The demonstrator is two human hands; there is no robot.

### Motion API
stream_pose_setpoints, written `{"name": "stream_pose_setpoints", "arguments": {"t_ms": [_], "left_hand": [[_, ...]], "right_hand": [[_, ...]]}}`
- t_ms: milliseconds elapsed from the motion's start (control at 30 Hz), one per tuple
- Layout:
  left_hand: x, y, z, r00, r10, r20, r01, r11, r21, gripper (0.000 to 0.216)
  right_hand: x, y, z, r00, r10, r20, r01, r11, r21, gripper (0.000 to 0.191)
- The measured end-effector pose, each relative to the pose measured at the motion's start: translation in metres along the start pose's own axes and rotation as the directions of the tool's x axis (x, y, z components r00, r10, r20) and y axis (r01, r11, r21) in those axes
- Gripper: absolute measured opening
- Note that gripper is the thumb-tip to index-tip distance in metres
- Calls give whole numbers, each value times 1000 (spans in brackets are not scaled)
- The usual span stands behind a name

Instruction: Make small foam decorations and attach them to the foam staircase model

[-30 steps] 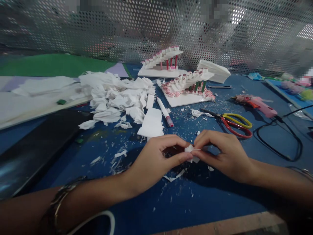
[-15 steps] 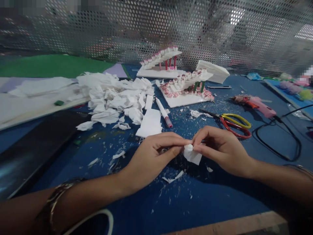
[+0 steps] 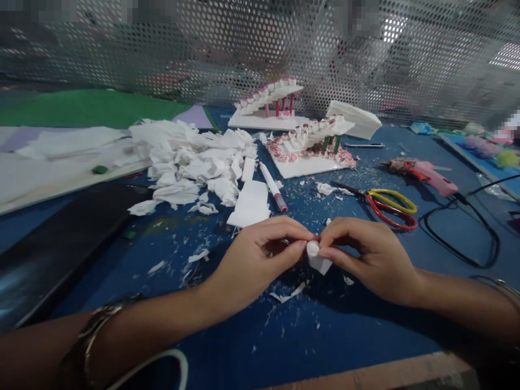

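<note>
Between my two hands is a small piece of white tissue paper (image 3: 320, 264), rolled or bunched at its top, with a loose flap hanging below. My left hand (image 3: 264, 254) pinches it from the left with thumb and forefinger. From the right, my right hand (image 3: 368, 257) grips the same piece, its fingertips almost meeting the left ones. Just beyond my left hand lies a white card block (image 3: 249, 205), and beside it a white marker (image 3: 273, 187) with a red end. Torn paper scraps (image 3: 288, 294) are scattered on the blue table under my hands.
A heap of crumpled white paper (image 3: 195, 157) lies left of centre. Behind stand two small stair models (image 3: 303, 172) with paper flowers. Scissors (image 3: 392, 208) and a pink glue gun (image 3: 436, 179) with a black cord are on the right. A black slab (image 3: 60, 244) lies at left.
The tissue's hanging flap has become smaller and narrower between my fingertips. My right-hand fingers have shifted slightly; both hands stay in about the same place.
</note>
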State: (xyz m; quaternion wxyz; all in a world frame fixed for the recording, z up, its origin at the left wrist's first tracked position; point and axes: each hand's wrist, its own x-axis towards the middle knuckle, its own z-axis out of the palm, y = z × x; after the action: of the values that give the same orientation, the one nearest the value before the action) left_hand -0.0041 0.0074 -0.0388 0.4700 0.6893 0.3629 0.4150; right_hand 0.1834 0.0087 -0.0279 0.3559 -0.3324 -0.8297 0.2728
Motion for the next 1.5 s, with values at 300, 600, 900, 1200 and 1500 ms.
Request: {"name": "stream_pose_setpoints", "arguments": {"t_ms": [300, 600, 900, 1200, 1500], "left_hand": [[-1, 2, 0, 999, 20, 30, -20, 1000, 3, 8], [1, 0, -3, 996, -67, 62, 69, 997, -29, 8], [1, 1, -2, 986, -151, 73, 161, 976, -147, 4], [0, 1, -2, 978, -174, 118, 192, 968, -161, 4], [-1, 1, -3, 978, -141, 153, 151, 987, -55, 7]], "right_hand": [[0, -3, -2, 998, -68, 1, 68, 996, -56, 4], [-2, -2, -8, 972, -203, 115, 213, 973, -84, 21], [-6, -7, -16, 898, -370, 239, 431, 851, -301, 22], [-10, -11, -22, 856, -424, 297, 516, 740, -430, 33], [-12, -13, -22, 760, -566, 319, 631, 526, -570, 27]]}}
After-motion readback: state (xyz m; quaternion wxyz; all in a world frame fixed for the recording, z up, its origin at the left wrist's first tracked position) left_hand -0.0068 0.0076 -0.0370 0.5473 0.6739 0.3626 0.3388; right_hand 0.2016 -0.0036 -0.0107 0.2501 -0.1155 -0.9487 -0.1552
